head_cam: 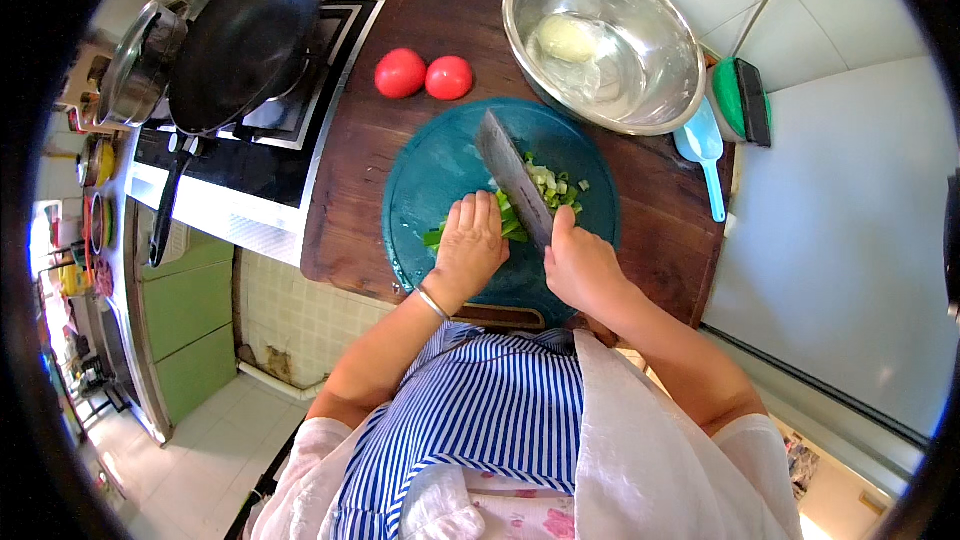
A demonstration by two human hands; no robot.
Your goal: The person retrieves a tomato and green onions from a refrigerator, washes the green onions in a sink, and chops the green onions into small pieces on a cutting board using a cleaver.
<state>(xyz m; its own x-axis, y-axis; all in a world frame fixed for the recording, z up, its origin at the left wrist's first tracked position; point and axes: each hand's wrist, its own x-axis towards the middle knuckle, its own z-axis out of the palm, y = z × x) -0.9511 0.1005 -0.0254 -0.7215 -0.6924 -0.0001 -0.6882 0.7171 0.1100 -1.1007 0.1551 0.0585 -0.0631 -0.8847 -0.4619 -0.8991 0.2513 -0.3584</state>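
Note:
My right hand (581,259) grips the handle of a cleaver (514,172), whose broad blade points up and to the left over a round teal cutting board (427,154). Under the fingers of my left hand (471,240), uncut green onion stalks (511,221) are pressed against the board, close to the blade's left side. Chopped green onion (553,184) lies in a loose pile just right of the blade. Part of the stalks is hidden beneath my left hand. The cleaver's handle is mostly covered by my right fingers.
Two tomatoes (424,76) sit on the wooden counter (360,202) behind the board. A steel bowl (667,82) holding pale dough (568,39) stands at the back right, near a blue scoop (703,150). To the left, a black wok (244,37) rests on the gas stove (262,172), its handle jutting forward.

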